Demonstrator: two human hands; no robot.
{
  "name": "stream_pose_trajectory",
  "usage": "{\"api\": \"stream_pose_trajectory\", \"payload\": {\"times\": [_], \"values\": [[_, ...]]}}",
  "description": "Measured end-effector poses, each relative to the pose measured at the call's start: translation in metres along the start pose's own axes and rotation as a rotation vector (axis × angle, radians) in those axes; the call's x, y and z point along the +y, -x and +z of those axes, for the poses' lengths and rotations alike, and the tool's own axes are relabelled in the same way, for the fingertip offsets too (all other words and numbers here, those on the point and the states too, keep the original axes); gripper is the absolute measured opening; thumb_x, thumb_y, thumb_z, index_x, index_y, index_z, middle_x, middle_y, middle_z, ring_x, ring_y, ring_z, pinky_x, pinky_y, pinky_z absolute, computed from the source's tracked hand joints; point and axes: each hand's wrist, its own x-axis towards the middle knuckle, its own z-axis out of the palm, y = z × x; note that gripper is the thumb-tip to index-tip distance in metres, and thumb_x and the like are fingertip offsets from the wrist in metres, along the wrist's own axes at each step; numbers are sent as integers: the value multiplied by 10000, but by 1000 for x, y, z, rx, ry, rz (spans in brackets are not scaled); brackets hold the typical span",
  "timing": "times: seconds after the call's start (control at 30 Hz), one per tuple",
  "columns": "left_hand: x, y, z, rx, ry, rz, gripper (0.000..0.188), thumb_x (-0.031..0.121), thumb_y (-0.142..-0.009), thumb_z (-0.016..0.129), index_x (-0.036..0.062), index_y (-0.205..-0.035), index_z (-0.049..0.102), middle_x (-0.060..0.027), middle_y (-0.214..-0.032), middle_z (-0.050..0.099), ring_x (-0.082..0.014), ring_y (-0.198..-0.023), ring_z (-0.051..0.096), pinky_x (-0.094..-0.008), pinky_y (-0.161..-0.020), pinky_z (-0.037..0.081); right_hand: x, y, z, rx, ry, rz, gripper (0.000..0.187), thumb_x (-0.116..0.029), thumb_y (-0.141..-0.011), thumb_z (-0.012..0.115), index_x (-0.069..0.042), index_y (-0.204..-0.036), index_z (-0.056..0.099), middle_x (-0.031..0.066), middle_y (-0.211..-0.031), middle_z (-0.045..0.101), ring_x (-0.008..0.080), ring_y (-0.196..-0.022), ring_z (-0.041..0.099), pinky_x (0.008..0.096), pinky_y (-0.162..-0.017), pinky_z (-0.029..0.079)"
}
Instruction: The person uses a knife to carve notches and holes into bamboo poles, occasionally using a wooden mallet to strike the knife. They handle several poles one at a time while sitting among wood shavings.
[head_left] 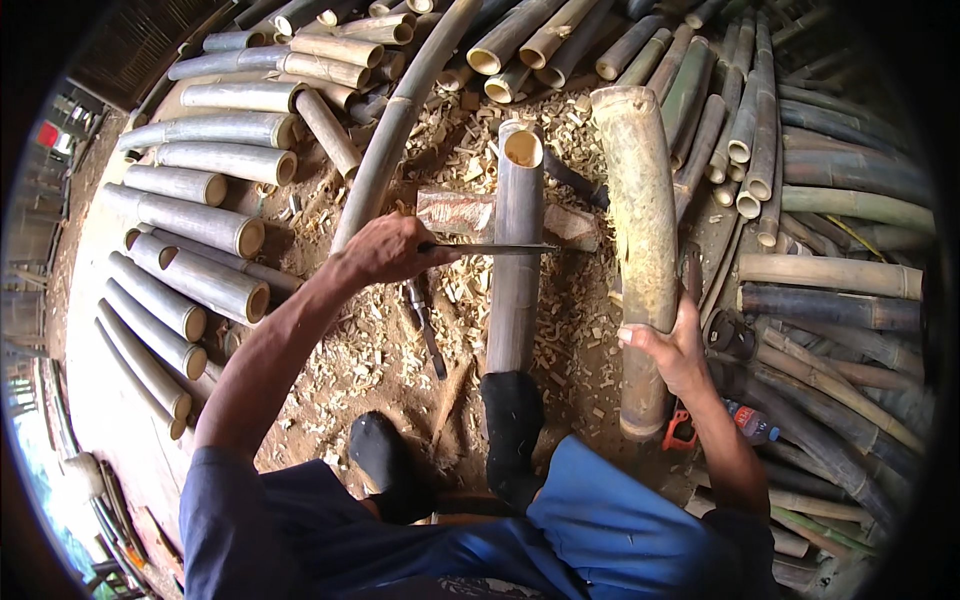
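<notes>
My left hand (390,248) is closed round a long, narrow metal-bladed tool (490,249); whether it is a knife or a chisel I cannot tell. Its blade lies crosswise over a grey bamboo tube (518,310), which has an open, pale hole near its far end. That tube rests across a wooden block (455,213), and my black-covered foot (511,430) is against its near end. In my right hand (672,345) is a thick, pale, rough wooden club (638,200). The thumb lies over its near part, and the other fingers are partly hidden behind it.
Cut bamboo tubes (205,275) line the left side, with more bamboo poles (830,270) on the right. A long bamboo pole (400,115) slants beyond my left hand. Wood chips cover the ground around a chisel-like tool (427,330). An orange handle (680,430) and a bottle (752,423) lie right.
</notes>
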Motion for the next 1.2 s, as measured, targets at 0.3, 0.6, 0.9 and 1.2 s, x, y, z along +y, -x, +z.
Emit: {"api": "stream_pose_trajectory", "payload": {"times": [0.3,0.6,0.9,1.2], "values": [[7,-11,5,-78,-60,-37,415,486,-948,631,103,-924,790,-58,-601,670,-197,-517,631,-370,-520,502,3,2,4,-25,39,12,739,-230,-735,792,32,-1341,460,98,-1156,582,185,-1026,567,332,-927,479],[15,0,13,-35,-243,-119,463,542,-928,629,108,-828,758,-18,-545,625,-162,-439,570,-351,-438,477,-24,3,12,38,202,-272,790,-186,-745,780,31,-1387,374,179,-1190,595,254,-1056,628,380,-908,521],[15,-11,13,-68,-206,-121,594,636,-917,580,77,-766,711,-31,-525,567,-170,-457,572,-352,-453,514,-51,-49,4,-320,661,51,726,-272,-776,808,74,-1293,435,233,-1158,613,295,-985,679,399,-902,561],[21,-22,10,-141,-147,-130,505,582,-919,627,103,-894,785,-21,-585,657,-151,-462,597,-332,-458,514,-1,-51,39,-121,706,-81,719,-158,-712,812,64,-1296,457,186,-1183,594,276,-989,650,371,-900,581]]}}
